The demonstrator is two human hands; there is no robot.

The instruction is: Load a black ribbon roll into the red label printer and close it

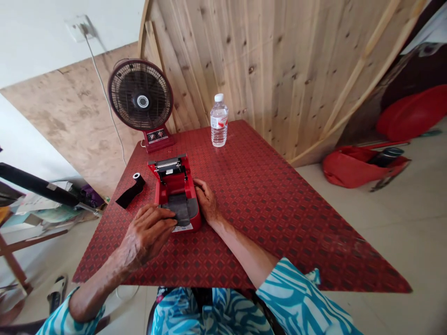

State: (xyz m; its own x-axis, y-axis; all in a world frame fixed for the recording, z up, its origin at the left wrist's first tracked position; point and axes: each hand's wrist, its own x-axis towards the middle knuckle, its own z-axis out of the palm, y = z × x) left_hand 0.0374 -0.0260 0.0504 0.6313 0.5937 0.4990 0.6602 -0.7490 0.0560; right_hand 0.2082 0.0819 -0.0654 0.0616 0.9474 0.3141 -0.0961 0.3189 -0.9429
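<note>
Desk (279, 209): broad top under a red cloth with a small diamond pattern, set against a pine-board wall; table fan (140, 95), dark red with a round grille, at the far left corner, its cord running up the wall; red printer-like box (174, 186) lies on the desk near the front edge, left of centre, lid swung open away from the person, a metal roller bar across the lid, a red well inside, a grey panel (181, 209) at the near end, a white label on the front lip; left hand (148, 235) comes from the left, palm down, grip loose, fingertips together on the grey panel, closed round nothing; right hand (206, 201) lies along the box's right wall, fingers together, grip slack; water bottle (219, 122) upright, capped, far side; black ribbon roll (132, 190) left of the box, partly unwound.
</note>
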